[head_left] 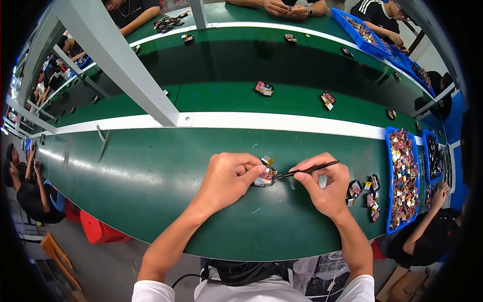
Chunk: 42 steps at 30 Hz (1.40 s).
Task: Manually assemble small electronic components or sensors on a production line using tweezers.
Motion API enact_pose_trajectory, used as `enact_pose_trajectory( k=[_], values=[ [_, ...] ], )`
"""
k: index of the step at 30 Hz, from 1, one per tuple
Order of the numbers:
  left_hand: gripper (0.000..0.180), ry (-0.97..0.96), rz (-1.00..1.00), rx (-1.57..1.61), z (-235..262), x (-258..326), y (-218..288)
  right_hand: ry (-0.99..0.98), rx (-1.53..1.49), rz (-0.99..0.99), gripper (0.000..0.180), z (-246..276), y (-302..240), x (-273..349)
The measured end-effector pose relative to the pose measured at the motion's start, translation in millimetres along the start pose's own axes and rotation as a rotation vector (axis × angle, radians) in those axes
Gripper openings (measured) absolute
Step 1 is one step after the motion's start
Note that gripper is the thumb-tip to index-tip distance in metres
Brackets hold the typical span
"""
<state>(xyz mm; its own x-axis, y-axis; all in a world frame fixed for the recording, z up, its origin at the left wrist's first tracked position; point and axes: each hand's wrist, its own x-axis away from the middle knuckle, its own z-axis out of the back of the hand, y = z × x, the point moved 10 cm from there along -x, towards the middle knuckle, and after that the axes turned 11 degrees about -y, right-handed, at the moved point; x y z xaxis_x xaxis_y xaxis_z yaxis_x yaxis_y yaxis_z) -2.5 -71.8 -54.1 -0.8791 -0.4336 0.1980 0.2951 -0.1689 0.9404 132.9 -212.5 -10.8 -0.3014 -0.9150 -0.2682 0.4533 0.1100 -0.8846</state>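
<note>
My left hand (229,176) has thumb and forefinger pinched together on the edge of a small dark-rimmed unit (265,178), which sits low against the green tabletop (151,201) in front of me, between my two hands. My right hand (327,183) is closed around a slim black tool (314,167), its tip pointing at the unit's right side; whether the tip touches or stops just beside it, I can't tell from here. A small silver and yellow piece (267,160) shows at the unit's far edge, and I can't make out how it is joined. The weak spot, I think, is my pinch: it covers only one side, so a sideways push from the tool could swivel the unit out of my fingertips. If I press too hard, the tip could skid off and scratch the surface or snag something fine inside. The silver and yellow piece could bend or pull loose if my fingers drag across it. On my right, the loose units (372,196) lie close to my wrist, near the blue tray (388,176), so a careless swing of that arm could scatter them.
</note>
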Motion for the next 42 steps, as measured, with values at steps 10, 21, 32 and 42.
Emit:
enact_pose_trajectory(
  k=[10,21,32,42],
  values=[
    [0.011,0.022,-0.058,-0.118,1.1,3.1,10.0,-0.002,0.152,0.053,0.014,-7.6,-7.5,-1.3],
    [0.007,0.042,-0.154,-0.164,1.9,4.4,18.7,0.012,0.135,0.033,0.015,-10.6,-3.6,-3.4],
    [0.007,0.010,-0.247,-0.230,-0.3,8.1,29.2,0.011,-0.039,-0.107,0.013,-11.0,14.2,-4.4],
    [0.011,-0.014,-0.235,-0.231,-1.7,4.2,23.8,-0.047,-0.161,-0.196,0.011,-15.3,21.0,-4.7]
  ],
)
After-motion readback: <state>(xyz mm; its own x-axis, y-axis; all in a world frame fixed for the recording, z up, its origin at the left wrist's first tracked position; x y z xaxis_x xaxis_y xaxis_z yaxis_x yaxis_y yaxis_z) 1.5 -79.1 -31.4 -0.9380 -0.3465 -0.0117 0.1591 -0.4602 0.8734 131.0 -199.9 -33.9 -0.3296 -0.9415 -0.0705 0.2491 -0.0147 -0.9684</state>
